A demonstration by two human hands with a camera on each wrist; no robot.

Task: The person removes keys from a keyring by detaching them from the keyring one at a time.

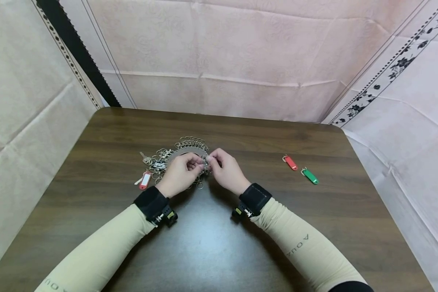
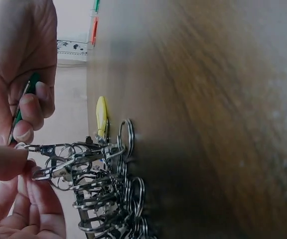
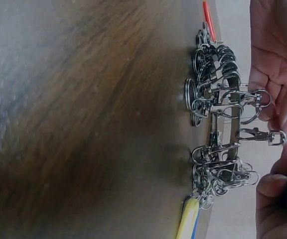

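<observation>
A grey ring (image 1: 175, 154) hung with many metal swivel clasps and split rings lies on the table. My left hand (image 1: 182, 171) is at its near side, pinching one swivel clasp (image 3: 260, 134) between thumb and finger. Close beside it, my right hand (image 1: 227, 170) holds a green key tag (image 2: 18, 117), its fingers curled round it. The tag's split ring (image 2: 20, 145) meets the end of the clasp at the fingertips. Whether the two are joined is hidden. A yellow key tag (image 2: 101, 113) hangs from the grey ring, with a blue one (image 3: 197, 224) behind it.
A red key tag (image 1: 145, 180) with a white label and keys sits at the left of the ring. On the right of the wooden table (image 1: 350, 227) lie another red tag (image 1: 290, 163) and a green tag (image 1: 310, 176). Pale cloth (image 1: 241, 52) hangs behind.
</observation>
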